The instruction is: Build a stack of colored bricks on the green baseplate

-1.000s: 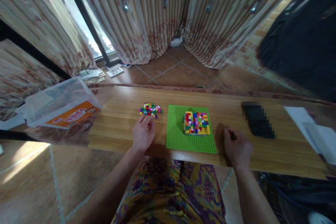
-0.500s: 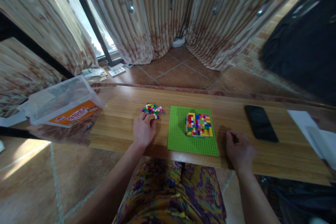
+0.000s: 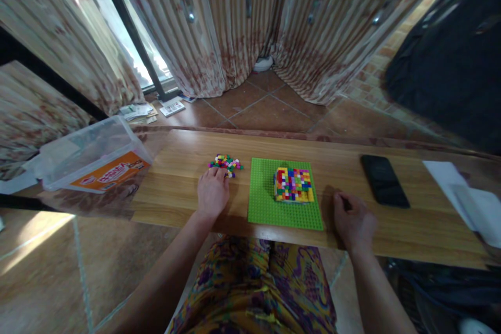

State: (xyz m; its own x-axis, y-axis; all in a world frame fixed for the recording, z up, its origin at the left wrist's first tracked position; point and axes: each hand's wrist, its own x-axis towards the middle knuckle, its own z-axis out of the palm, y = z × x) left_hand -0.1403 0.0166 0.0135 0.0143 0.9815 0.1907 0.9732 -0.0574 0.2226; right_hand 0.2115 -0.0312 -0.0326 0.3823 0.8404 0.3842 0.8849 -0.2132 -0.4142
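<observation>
My left hand (image 3: 213, 191) is at the near edge of a small pile of loose toy bricks (image 3: 230, 163) in many colours. Its fingers are curled down and together, and their tips and anything they hold are hidden. To the right lies a green studded baseplate (image 3: 260, 203). A block built of multicoloured bricks (image 3: 293, 185) stands on it, right of the plate's middle. My right hand (image 3: 355, 219) rests on the table beside the baseplate, loosely closed with the thumb against the curled fingers; nothing shows in it.
On the wooden table (image 3: 172, 188), a black phone (image 3: 384, 181) lies right of my right hand, with white papers (image 3: 450, 182) farther right. A clear plastic box (image 3: 94, 151) with an orange label stands at the left. Striped curtains (image 3: 219, 36) hang beyond the table.
The fingers of my left hand have turned further down over the near edge of the pile. My right hand stays in place. The whole view has shifted slightly.
</observation>
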